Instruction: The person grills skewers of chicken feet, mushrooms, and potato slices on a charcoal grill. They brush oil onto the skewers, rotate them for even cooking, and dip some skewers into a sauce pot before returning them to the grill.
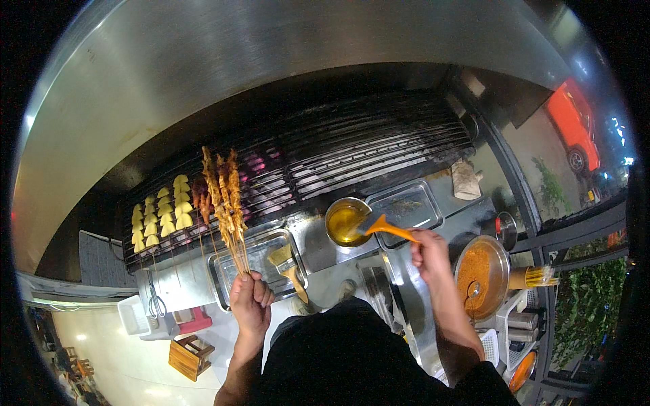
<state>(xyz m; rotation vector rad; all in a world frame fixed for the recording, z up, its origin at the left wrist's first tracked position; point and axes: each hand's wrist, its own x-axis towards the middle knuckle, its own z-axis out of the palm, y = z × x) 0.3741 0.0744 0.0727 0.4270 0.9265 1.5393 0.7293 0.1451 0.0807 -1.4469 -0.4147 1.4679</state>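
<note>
My left hand (251,299) grips the stick ends of several browned meat skewers (223,193), whose meat reaches over the near edge of the charcoal grill (376,157). In my right hand (430,256) is a basting brush with an orange handle (391,228). Its head is at the metal bowl of yellow oil (343,223); whether the bristles touch the oil, I cannot tell. Skewers of pale yellow slices (183,203) lie on the grill's left part, with darker reddish skewers (203,205) beside them. Under the held skewers, a wooden-handled brush (289,271) rests on a steel tray (221,289).
Pink embers glow beneath the grate. Right of the oil stands another steel tray (431,200), with a folded cloth (465,180) beyond. A large bowl of reddish-brown seasoning (475,269) holds a spoon. Scissors (156,299) hang at the left edge, near a wooden stool (190,358).
</note>
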